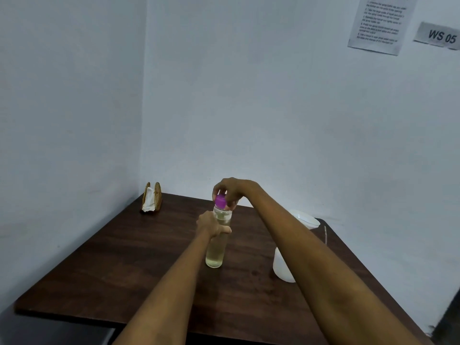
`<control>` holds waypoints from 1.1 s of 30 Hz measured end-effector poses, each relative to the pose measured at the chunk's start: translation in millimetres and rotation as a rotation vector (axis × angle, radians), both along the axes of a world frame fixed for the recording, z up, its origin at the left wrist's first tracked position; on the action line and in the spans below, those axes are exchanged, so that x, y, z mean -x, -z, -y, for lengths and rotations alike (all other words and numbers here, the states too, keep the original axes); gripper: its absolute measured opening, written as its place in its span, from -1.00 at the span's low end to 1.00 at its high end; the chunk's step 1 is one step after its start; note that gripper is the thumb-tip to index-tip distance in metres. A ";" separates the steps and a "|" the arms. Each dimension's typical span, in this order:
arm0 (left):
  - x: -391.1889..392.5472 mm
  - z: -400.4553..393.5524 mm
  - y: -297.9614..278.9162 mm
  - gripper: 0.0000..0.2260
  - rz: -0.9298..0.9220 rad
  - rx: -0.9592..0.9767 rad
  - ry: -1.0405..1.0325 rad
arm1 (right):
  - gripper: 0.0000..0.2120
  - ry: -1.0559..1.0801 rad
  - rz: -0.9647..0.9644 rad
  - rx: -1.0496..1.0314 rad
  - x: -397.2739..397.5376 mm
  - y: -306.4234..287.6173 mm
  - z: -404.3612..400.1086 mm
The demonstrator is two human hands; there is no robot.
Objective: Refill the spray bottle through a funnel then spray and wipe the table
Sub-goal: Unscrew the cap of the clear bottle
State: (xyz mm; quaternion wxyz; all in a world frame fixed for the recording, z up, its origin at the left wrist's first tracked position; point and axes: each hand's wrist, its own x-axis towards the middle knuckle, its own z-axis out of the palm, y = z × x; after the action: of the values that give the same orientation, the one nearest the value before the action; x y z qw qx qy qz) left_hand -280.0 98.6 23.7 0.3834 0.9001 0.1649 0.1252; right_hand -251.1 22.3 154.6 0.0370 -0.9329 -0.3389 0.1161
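Clear cyl. bottle (pixel 216 247), purple cap (pixel 220 201), both hands gripping.

The clear plastic spray bottle (pixel 216 250) stands upright mid-worktop, holding pale yellowish liquid. Its purple cap (pixel 220 201) sits on top.

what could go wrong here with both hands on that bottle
1. The bottle is tall, narrow and holds pale liquid. The left hand grips only its upper part, so a hard twist by the right hand on the purple cap could tip it and spill on the table.
2. The right forearm passes just above the white container; pulling back low might knock it.
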 end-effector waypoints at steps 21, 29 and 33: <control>-1.8 -1.7 4.0 -0.53 0.028 -0.015 0.031 | -0.61 -0.047 0.071 0.090 2.0 -13.9 -12.9; 1.2 -0.2 0.8 -0.52 -0.007 -0.031 0.056 | -0.55 -0.034 -0.043 -0.157 0.9 -14.1 13.9; 6.9 -1.6 -4.2 -0.52 -0.063 0.029 0.098 | -0.59 0.047 -0.086 -0.235 -0.3 -6.6 44.8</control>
State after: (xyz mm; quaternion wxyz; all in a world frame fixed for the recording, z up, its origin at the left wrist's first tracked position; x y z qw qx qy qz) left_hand -286.9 100.3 28.0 0.3967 0.9049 0.1346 0.0754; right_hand -250.9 -22.5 161.3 0.1633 -0.9239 -0.3265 0.1146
